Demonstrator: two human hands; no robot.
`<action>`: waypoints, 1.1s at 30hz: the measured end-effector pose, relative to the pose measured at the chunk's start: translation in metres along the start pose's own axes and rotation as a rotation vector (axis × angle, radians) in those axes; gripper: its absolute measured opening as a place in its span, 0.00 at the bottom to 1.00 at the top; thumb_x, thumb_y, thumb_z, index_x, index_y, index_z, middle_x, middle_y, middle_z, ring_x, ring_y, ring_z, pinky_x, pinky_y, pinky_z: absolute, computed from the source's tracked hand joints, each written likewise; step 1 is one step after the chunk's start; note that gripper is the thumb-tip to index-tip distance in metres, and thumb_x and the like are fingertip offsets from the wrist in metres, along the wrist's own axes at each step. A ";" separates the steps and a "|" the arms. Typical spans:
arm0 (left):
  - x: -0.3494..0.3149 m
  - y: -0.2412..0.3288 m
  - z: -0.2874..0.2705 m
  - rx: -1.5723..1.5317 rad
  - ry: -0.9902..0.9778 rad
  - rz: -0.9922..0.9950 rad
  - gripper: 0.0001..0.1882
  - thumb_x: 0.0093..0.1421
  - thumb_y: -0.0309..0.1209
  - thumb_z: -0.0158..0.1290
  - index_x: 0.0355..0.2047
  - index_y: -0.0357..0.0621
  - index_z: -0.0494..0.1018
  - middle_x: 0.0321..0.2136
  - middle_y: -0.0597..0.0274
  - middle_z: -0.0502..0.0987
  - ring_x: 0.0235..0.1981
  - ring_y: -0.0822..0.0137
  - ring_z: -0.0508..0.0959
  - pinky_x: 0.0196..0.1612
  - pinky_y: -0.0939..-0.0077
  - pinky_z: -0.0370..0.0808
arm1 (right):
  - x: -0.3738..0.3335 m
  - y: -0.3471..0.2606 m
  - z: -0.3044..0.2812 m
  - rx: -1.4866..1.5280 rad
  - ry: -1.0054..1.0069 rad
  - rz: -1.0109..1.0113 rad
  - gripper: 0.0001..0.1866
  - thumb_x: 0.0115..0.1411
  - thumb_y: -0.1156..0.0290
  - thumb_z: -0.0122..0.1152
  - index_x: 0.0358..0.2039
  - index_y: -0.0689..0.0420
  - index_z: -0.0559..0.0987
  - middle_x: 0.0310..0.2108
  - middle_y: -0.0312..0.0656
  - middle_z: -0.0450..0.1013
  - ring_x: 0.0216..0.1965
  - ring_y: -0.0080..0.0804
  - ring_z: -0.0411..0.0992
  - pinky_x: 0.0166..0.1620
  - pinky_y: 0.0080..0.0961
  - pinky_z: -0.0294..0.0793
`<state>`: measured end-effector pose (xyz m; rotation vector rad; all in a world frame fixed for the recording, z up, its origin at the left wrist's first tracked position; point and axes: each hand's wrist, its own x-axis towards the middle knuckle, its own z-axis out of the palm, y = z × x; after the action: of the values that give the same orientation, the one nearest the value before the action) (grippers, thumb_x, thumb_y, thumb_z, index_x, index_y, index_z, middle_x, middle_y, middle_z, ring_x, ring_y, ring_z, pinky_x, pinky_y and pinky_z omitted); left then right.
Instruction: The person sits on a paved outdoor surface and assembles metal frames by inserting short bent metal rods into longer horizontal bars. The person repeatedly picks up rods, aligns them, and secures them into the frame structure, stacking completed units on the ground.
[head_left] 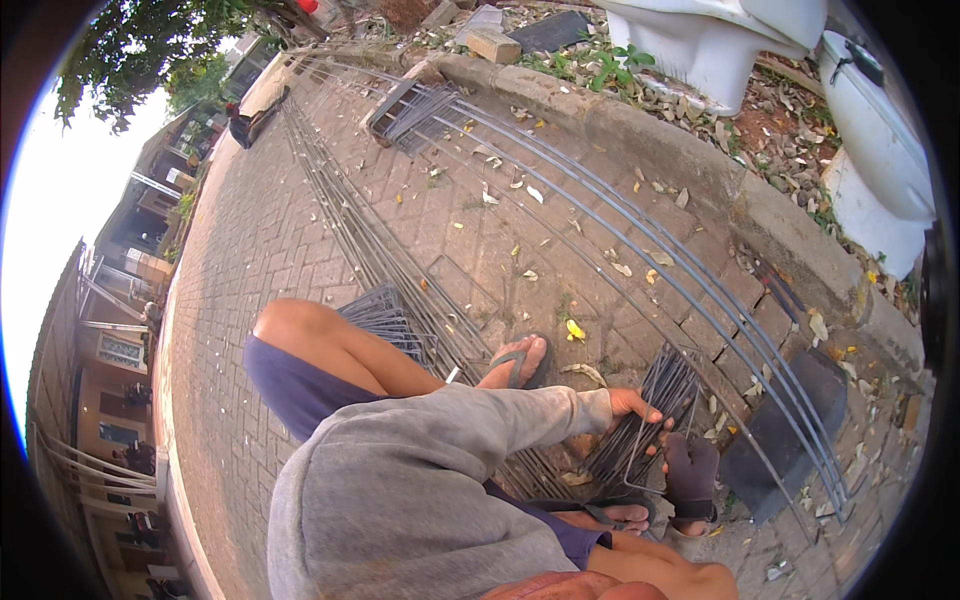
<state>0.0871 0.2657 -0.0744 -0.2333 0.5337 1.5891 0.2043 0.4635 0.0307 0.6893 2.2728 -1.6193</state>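
My left hand (pixel 632 405), bare below a grey sleeve, is closed on a thin bent steel stirrup (pixel 632 465) at the top of a stack. My right hand (pixel 690 468), in a dark fingerless glove, is closed at the same stirrup's side, close to the left fingers. Beneath and beside both hands lies a stack of dark rebar stirrups (pixel 612 450) on the paving. A long thin rod (pixel 735 415) runs just past the hands on the right. Exactly where the right fingertips touch the wire is hard to see.
Long steel bars (pixel 345 205) lie across the brick paving, with more stirrups (pixel 385 318) by my knee. Grey rods (pixel 640 235) run from a block (pixel 395 108) to a dark plate (pixel 785 440). A curb (pixel 700 165) and white toilets (pixel 690 50) stand right. Another person (pixel 240 125) sits far off.
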 end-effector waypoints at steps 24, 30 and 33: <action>-0.007 0.023 0.008 0.147 0.167 -0.005 0.28 0.62 0.23 0.60 0.62 0.44 0.65 0.39 0.55 0.82 0.41 0.56 0.84 0.43 0.50 0.87 | -0.081 0.096 -0.048 0.801 -0.130 0.126 0.16 0.62 0.60 0.65 0.32 0.63 0.83 0.23 0.34 0.76 0.22 0.17 0.67 0.25 0.19 0.64; 0.000 0.017 0.023 0.181 0.185 -0.015 0.26 0.62 0.23 0.60 0.60 0.44 0.67 0.39 0.56 0.81 0.42 0.55 0.84 0.44 0.50 0.87 | -0.091 0.104 -0.050 0.720 -0.112 0.104 0.14 0.62 0.62 0.66 0.33 0.63 0.84 0.24 0.34 0.77 0.23 0.17 0.68 0.27 0.20 0.66; 0.007 0.011 0.031 0.198 0.275 -0.077 0.18 0.62 0.23 0.60 0.53 0.39 0.72 0.39 0.52 0.82 0.40 0.53 0.85 0.44 0.51 0.86 | -0.085 0.100 -0.034 0.550 -0.059 0.117 0.14 0.61 0.63 0.66 0.33 0.64 0.84 0.24 0.34 0.77 0.24 0.17 0.69 0.27 0.21 0.67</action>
<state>0.0807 0.2860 -0.0488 -0.3204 0.8797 1.4266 0.3305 0.5027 0.0018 0.8578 1.7063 -2.1876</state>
